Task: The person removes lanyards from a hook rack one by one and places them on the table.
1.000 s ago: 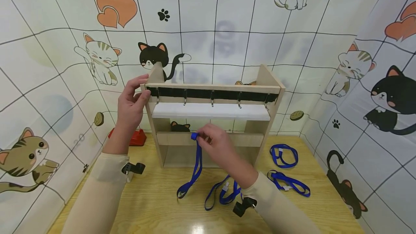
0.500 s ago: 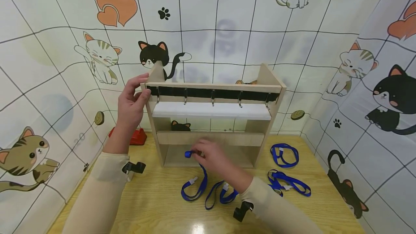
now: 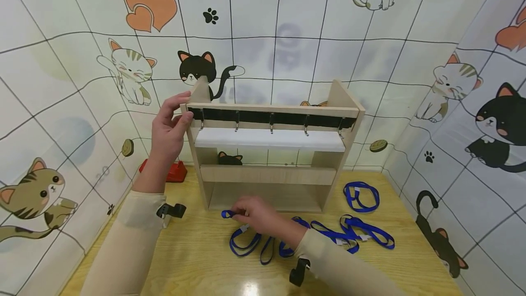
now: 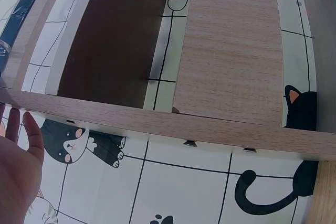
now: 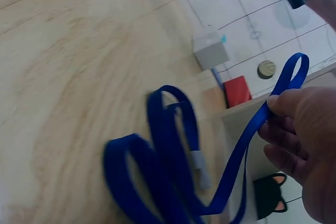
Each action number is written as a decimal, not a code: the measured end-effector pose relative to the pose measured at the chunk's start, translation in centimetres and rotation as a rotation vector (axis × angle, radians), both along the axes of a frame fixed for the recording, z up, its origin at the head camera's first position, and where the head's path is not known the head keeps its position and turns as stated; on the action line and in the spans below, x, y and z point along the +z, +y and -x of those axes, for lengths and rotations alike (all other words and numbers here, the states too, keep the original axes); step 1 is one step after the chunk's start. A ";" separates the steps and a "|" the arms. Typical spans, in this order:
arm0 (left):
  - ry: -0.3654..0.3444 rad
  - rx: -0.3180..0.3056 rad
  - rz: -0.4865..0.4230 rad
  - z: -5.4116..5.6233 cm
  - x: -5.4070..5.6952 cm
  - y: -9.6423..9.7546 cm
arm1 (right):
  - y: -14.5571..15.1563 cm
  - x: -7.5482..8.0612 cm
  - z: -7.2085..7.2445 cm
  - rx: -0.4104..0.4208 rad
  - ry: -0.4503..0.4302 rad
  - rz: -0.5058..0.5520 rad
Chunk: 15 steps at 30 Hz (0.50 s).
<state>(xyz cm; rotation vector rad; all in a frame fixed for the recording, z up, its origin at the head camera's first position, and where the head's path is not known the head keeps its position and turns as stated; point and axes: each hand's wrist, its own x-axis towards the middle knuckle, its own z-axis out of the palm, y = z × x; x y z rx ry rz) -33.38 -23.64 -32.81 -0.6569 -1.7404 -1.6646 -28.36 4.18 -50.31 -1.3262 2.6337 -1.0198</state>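
Observation:
My left hand point(image 3: 168, 127) holds the upper left corner of a light wooden rack point(image 3: 269, 174), its thumb against the front edge. In the left wrist view, fingertips of the left hand point(image 4: 18, 166) meet the side panel's edge. Low before the rack, my right hand point(image 3: 259, 216) pinches a blue lanyard point(image 3: 227, 214) close to one looped end. The right wrist view shows this lanyard point(image 5: 244, 142) hanging from thumb and fingers of the right hand point(image 5: 310, 145) down to the table. Below that hand lies a blue lanyard coil point(image 3: 245, 243) with a white clip.
Several metal hooks line the rack's black strip point(image 3: 283, 118), above a white shelf panel point(image 3: 269, 140). More blue lanyards lie on the wooden table point(image 3: 197, 259), including a coil point(image 3: 361, 197) at right. A red object point(image 3: 176, 172) stands behind my left forearm.
My right hand has come down from the rack's middle board toward the table, lowering the pinched lanyard end. My left hand stays at the rack's corner.

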 end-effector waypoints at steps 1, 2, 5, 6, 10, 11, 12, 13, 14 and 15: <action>-0.001 0.000 0.001 0.0 0.0 0.0 | -0.1 -0.3 0.0 -0.001 -0.028 0.003; -0.001 0.002 0.002 0.0 0.0 0.0 | -0.2 -0.6 0.0 0.001 -0.051 0.005; 0.000 0.008 0.007 0.0 0.0 0.0 | -0.6 -1.3 -0.1 0.004 -0.097 0.013; 0.000 0.012 0.009 0.0 0.0 0.0 | -0.7 -1.5 -0.2 0.006 -0.101 0.010; -0.001 0.017 0.011 0.0 0.1 0.0 | -1.0 -2.4 -0.2 0.029 -0.083 -0.027; 0.000 0.018 0.012 0.0 0.1 0.0 | -1.1 -2.6 -0.2 0.034 -0.074 -0.042; 0.001 0.019 0.014 0.0 0.1 0.0 | -1.3 -2.9 -0.2 0.039 -0.071 -0.055; 0.002 0.019 0.014 0.0 0.0 0.0 | -1.4 -3.1 -0.2 0.045 -0.065 -0.065; 0.002 0.019 0.014 0.0 0.0 0.0 | -1.5 -3.3 -0.2 0.048 -0.059 -0.076; 0.002 0.019 0.014 0.0 0.0 0.0 | -1.7 -3.5 -0.2 0.051 -0.042 -0.091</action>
